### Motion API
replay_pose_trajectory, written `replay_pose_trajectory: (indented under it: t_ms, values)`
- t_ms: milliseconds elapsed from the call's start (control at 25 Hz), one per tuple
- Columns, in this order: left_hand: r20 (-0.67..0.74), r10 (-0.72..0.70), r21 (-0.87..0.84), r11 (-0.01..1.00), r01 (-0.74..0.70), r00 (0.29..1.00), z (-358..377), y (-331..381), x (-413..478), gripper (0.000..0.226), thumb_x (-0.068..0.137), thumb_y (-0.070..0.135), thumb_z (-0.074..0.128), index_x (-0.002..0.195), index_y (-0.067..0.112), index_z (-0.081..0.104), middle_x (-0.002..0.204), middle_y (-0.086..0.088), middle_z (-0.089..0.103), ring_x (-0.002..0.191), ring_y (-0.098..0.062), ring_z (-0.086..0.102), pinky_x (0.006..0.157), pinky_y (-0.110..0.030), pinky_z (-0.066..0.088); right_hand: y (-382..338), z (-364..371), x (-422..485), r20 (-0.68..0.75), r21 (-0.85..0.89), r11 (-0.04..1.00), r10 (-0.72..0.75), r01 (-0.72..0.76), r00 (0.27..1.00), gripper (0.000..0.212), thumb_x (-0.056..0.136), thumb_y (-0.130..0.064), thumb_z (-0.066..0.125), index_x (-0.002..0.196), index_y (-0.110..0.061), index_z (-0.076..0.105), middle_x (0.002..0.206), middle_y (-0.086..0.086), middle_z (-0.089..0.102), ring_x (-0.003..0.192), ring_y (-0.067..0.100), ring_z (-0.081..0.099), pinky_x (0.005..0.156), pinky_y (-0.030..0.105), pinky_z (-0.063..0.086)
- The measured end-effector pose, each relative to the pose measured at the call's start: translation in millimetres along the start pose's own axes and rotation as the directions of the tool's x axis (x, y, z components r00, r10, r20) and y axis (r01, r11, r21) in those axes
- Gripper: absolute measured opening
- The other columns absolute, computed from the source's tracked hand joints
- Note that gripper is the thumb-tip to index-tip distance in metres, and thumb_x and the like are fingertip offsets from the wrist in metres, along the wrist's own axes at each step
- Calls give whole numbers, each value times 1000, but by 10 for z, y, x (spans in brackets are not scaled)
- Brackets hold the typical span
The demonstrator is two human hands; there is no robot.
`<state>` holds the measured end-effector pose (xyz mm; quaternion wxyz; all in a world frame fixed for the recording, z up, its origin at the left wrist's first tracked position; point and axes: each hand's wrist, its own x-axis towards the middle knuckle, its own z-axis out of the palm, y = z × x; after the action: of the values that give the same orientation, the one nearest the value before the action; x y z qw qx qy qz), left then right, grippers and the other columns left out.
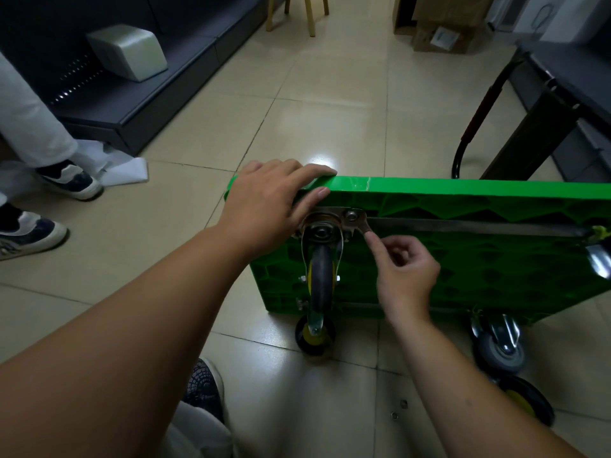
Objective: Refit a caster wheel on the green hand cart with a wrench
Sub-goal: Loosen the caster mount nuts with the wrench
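just right of the caster wheel point(320, 276) – wrench point(360, 227) on a bolt point(350, 215), pinched by right hand point(405, 276) fingertips; left hand point(264, 200) flat, fingers straight, on cart point(463, 190) edge above.

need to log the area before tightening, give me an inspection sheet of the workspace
surface: tiled floor, glare patches
job's things: green cart on its side; caster wheel against its underside; wrench not clearly seen
clutter: loose nuts on floor; white paper
hands: left hand rests on cart's top edge; right hand pinches at caster plate corner
cables: nothing seen
surroundings: another person's shoes, cardboard boxes, dark shelving
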<state>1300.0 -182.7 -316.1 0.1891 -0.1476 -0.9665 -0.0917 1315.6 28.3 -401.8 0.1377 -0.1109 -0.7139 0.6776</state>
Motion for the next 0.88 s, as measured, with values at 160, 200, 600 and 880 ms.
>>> replay_pose_trajectory:
  t_ms: [160, 200, 600, 880]
  values:
    - [-10, -12, 1, 1000, 12, 1000, 20, 28, 26, 49, 102, 58, 28, 136, 37, 56, 105, 5, 67, 96, -21, 61, 84, -37, 37, -470, -359, 261, 227, -588, 596, -527, 546, 819, 33, 78, -49, 79, 84, -19, 67, 79, -4, 65, 81, 22, 57, 82, 35, 40]
    - [-7, -21, -2, 1000, 21, 1000, 10, 36, 21, 48, 102, 57, 28, 136, 36, 56, 104, 5, 67, 96, -21, 60, 85, -37, 37, -655, -381, 293, 333, -655, 374, -637, 656, 696, 34, 78, -47, 79, 83, -16, 66, 77, 0, 64, 78, 23, 54, 80, 35, 34]
    - [73, 20, -20, 1000, -18, 997, -75, 45, -57, 51, 102, 55, 29, 147, 35, 44, 122, 0, 62, 108, -23, 58, 95, -40, 38, -1113, -626, 124, 251, -573, 653, -434, 494, 865, 31, 76, -49, 81, 80, -22, 66, 75, -9, 66, 75, 16, 58, 78, 32, 44]
    - [97, 123, -1, 992, -124, 988, -123, -133, -160, 54, 98, 46, 53, 149, 33, 44, 128, -6, 57, 105, -24, 54, 89, -41, 45, -263, -522, -74, 36, -100, 994, -37, 41, 999, 23, 78, -26, 85, 78, -14, 65, 73, 0, 66, 65, 5, 62, 61, 18, 51]
